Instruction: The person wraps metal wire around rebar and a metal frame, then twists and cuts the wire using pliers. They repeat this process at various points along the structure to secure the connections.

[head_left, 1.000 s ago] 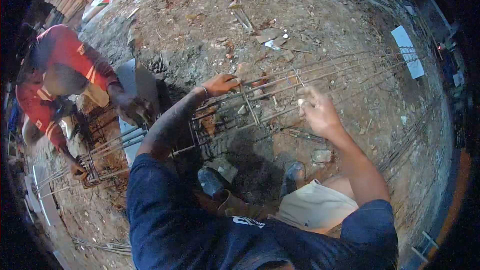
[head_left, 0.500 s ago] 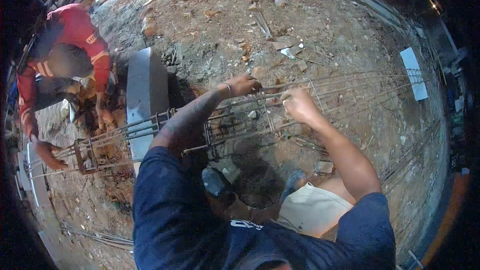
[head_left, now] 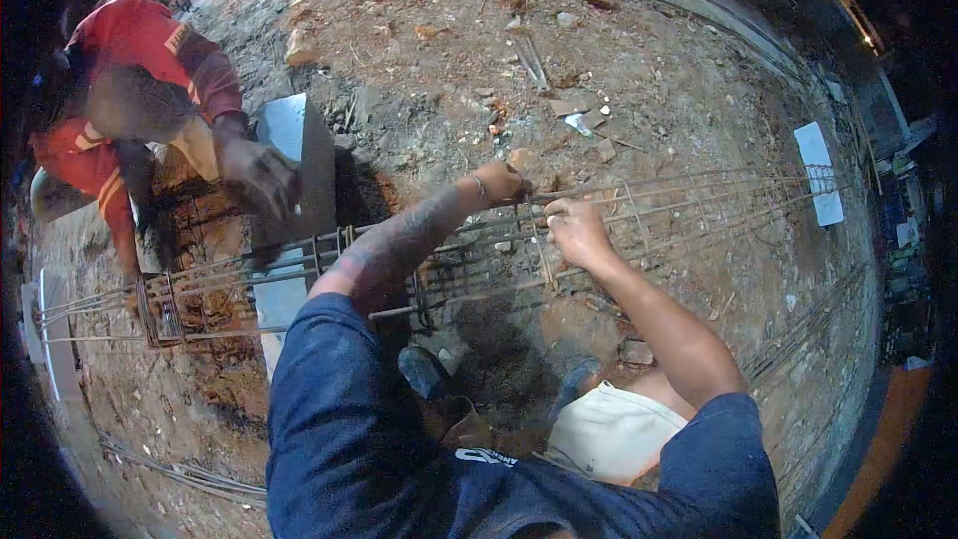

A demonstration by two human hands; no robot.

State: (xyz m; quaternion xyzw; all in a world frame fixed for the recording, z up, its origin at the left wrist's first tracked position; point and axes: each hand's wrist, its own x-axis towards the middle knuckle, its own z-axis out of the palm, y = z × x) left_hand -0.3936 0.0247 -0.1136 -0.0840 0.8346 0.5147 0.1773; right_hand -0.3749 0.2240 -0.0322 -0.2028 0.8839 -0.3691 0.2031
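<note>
Where the rebar cage (head_left: 546, 262) runs beneath, left hand (head_left: 499, 185) and right hand (head_left: 579, 232) curl, their exact grip unclear.

The scene is taken in by one camera worn on the person's head, aimed forward and steeply down. The left hand (head_left: 499, 183) and right hand (head_left: 576, 232) are viewed from above, near mid-frame. Nearer than the hands, the wearer's shirt (head_left: 399, 449) is caught close to the lens; beyond them, ground (head_left: 679, 50) is shown wide and bowed. A co-worker (head_left: 135, 40) is included left of the left hand.
</note>
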